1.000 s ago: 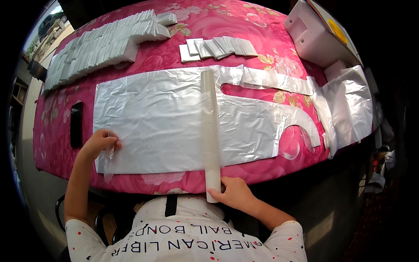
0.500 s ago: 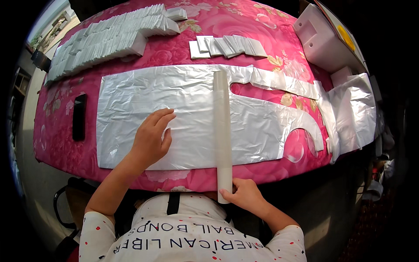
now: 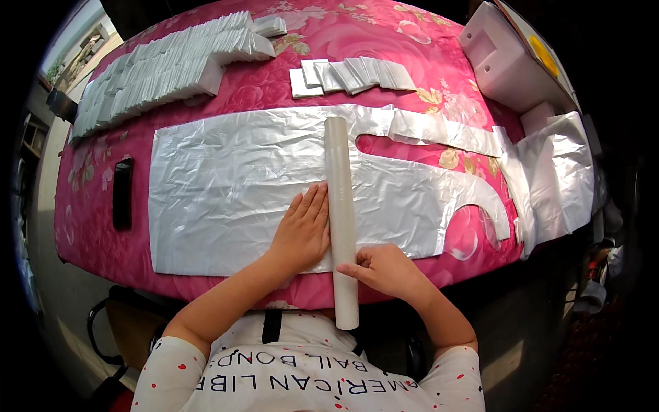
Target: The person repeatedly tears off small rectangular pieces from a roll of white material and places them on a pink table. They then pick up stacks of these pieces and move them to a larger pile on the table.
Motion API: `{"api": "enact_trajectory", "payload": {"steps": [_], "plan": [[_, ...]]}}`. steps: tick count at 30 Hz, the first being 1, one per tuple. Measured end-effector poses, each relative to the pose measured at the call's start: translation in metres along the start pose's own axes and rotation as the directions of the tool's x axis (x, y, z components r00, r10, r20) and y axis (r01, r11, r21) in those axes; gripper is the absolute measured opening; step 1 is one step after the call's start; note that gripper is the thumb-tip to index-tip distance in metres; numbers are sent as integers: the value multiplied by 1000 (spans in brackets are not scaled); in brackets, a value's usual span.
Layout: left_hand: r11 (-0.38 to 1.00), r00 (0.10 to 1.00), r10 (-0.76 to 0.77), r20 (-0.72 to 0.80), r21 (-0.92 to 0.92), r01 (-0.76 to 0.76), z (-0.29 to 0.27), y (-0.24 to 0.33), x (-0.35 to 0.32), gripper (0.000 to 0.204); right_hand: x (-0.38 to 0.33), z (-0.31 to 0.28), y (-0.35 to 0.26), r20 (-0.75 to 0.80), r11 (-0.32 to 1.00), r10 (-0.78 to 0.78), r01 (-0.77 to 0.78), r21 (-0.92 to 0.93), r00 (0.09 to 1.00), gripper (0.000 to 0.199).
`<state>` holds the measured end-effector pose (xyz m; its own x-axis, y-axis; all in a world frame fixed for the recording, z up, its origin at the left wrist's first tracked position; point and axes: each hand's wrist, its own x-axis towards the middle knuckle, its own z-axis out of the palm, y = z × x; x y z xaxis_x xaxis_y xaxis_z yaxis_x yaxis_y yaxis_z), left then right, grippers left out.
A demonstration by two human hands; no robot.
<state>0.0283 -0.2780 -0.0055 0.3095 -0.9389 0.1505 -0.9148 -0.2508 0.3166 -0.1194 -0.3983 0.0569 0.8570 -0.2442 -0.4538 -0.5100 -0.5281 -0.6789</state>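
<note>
A white plastic bag (image 3: 226, 185) with cut-out handles lies flat and creased on the table in front of me. Across it, running away from my body, rests a long pale tube (image 3: 340, 206), its near end jutting past the table edge. My left hand (image 3: 305, 230) lies flat on the bag with fingers stretched out, its fingertips against the tube's left side. On the other side my right hand (image 3: 384, 271) has its fingers curled and its thumb over the tube.
Rows of folded white bags (image 3: 158, 69) stand at the far left, and several more folded bags (image 3: 353, 74) lie at the back. A black phone (image 3: 123, 193) is on the left. At right are a white foam box (image 3: 504, 62) and a stack of bags (image 3: 559, 178) over the edge.
My left hand has come down to the right, from above the bag to flat beside the tube. My right hand has slid up from the tube's near end. The tube has shifted slightly left.
</note>
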Motion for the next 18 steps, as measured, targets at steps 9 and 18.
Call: {"api": "enact_trajectory", "payload": {"steps": [9, 18], "plan": [[1000, 1000, 5, 10, -27, -4, 0, 1, 2, 53, 146, -50, 3, -110, 526, 76, 53, 849, 991, 35], [1000, 1000, 3, 15, -1, -3, -1, 3, 1, 56, 190, -74, 27, -492, 114, 212, 479, 871, 844, 25]]}}
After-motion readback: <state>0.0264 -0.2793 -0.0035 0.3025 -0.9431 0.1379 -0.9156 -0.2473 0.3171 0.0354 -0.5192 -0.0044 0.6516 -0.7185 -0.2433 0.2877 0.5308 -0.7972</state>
